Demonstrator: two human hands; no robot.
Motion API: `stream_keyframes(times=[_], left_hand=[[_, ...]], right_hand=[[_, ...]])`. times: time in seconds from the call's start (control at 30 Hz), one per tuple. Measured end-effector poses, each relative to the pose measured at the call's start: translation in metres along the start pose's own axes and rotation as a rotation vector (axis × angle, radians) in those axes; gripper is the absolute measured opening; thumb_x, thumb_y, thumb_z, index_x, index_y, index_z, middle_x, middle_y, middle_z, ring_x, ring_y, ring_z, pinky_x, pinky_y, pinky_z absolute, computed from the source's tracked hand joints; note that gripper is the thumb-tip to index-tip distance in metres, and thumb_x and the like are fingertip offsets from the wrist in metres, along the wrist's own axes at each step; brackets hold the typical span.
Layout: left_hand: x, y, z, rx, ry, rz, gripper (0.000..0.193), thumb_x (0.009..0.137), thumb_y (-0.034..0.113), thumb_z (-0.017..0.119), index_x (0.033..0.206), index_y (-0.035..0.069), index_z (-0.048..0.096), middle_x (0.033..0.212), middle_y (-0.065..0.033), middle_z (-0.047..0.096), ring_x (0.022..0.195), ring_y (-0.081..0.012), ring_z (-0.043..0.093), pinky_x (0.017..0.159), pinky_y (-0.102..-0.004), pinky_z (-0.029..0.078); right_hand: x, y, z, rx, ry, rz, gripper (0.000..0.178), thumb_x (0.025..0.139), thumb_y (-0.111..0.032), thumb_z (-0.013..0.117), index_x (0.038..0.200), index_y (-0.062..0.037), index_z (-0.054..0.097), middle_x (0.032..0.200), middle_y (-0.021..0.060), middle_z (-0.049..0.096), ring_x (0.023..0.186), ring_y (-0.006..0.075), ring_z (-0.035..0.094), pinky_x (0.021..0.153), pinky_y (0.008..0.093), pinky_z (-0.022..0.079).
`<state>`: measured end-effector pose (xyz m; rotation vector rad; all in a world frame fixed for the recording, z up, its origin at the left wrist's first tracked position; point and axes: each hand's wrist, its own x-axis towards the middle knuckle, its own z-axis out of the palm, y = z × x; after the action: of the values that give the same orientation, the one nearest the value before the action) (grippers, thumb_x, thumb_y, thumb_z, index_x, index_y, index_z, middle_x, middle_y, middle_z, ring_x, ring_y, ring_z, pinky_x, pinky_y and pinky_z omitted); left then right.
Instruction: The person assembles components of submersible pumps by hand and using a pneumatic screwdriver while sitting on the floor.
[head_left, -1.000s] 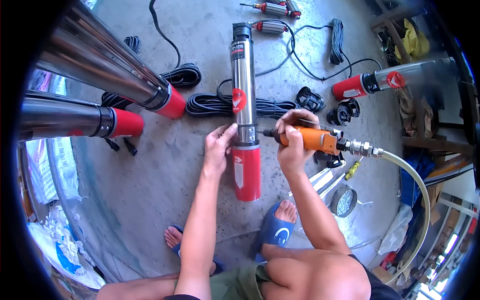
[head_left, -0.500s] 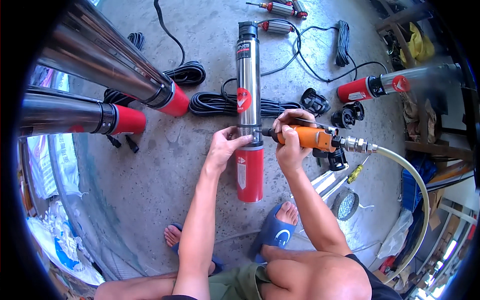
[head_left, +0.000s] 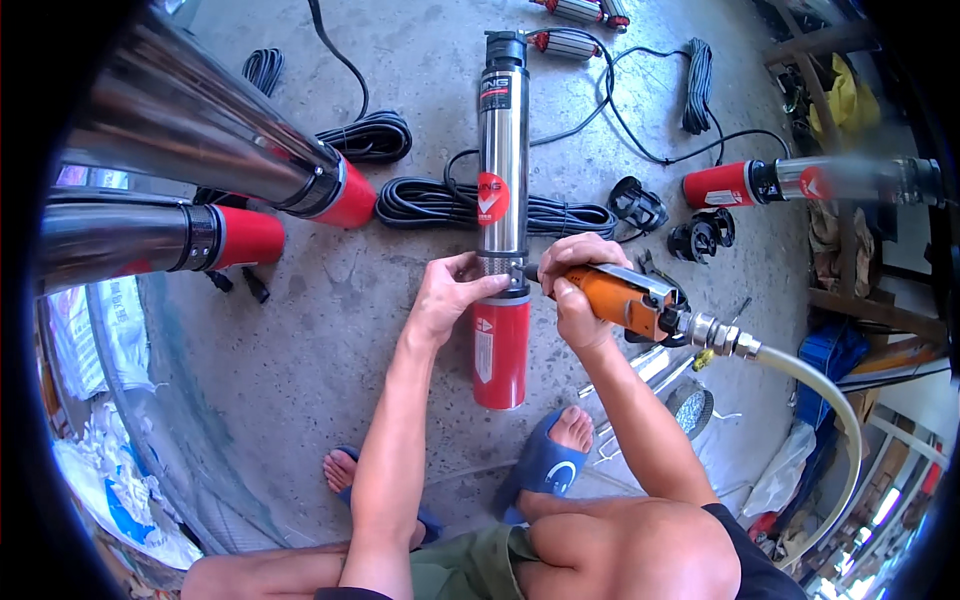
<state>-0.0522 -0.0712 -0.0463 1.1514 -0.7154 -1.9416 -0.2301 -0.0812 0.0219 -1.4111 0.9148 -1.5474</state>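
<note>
Silver steel cylinder with a red near end (head_left: 507,140) lies on the grey concrete floor (head_left: 300,380), pointing away from the person across a coil of black cable (head_left: 420,204), and is best kept from rolling. Its neighbour, an orange air-fed driver with a black nose (head_left: 612,300), should meet the work square, with gentle pressure first. Fingers of the right hand (head_left: 584,318) are wrapped round the driver; those of the left hand (head_left: 436,302) press the silver perforated band (head_left: 493,266), ideally steadying it clear of the nose. Compared with a second ago, the driver slants instead of lying nearly level, and the left thumb reaches across the band rather than resting at its edge.
</note>
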Motion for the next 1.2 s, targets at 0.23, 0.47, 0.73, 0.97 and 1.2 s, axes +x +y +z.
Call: stream_keyframes(times=[0.23,0.47,0.73,0.97,1.2], left_hand=[[-0.001,-0.004,0.001,-0.035,0.003,0.006,0.037,0.080,0.011,0.081,0.111,-0.005,0.067,0.097,-0.0079,0.071,0.088,-0.0125,0.065,0.082,-0.0274,0.052],[0.029,0.015,-0.018,-0.036,-0.111,-0.176,0.034,0.086,0.028,0.078,0.106,0.003,0.067,0.084,0.0014,0.067,0.065,-0.0054,0.057,0.052,-0.0183,0.040],[0.017,0.024,0.040,0.820,0.355,-0.048,0.046,0.069,0.041,0.087,0.089,0.001,0.076,0.080,-0.0111,0.074,0.070,-0.0182,0.071,0.070,-0.0328,0.056],[-0.031,0.016,0.080,1.107,0.600,-0.197,0.061,0.063,0.058,0.084,0.089,0.003,0.078,0.085,-0.0198,0.074,0.082,-0.0337,0.073,0.078,-0.0434,0.057],[-0.021,0.005,0.027,-0.095,0.695,-0.009,0.022,0.094,0.025,0.066,0.095,0.008,0.053,0.074,0.0009,0.052,0.060,-0.0118,0.049,0.054,-0.0318,0.046]], right_hand=[[-0.006,0.003,0.007,0.001,0.079,0.054,0.020,0.070,0.007,0.060,0.089,-0.0004,0.062,0.085,0.0102,0.065,0.074,0.0163,0.065,0.069,0.0278,0.055],[0.001,-0.012,0.008,0.147,0.237,0.215,0.030,0.082,-0.001,0.054,0.111,-0.0029,0.051,0.096,0.0100,0.061,0.074,0.0147,0.058,0.070,0.0284,0.050],[-0.034,-0.021,-0.043,-0.026,0.296,0.113,0.026,0.087,-0.003,0.061,0.112,-0.0046,0.053,0.100,0.0064,0.062,0.083,0.0104,0.058,0.072,0.0235,0.049],[-0.095,0.015,-0.047,-0.097,0.307,0.269,0.030,0.085,0.005,0.059,0.114,-0.0038,0.053,0.101,0.0074,0.062,0.083,0.0117,0.060,0.076,0.0266,0.051],[-0.092,0.020,-0.043,-0.312,0.207,0.223,0.027,0.078,0.007,0.062,0.104,0.0002,0.062,0.096,0.0104,0.068,0.083,0.0136,0.065,0.076,0.0268,0.053]])
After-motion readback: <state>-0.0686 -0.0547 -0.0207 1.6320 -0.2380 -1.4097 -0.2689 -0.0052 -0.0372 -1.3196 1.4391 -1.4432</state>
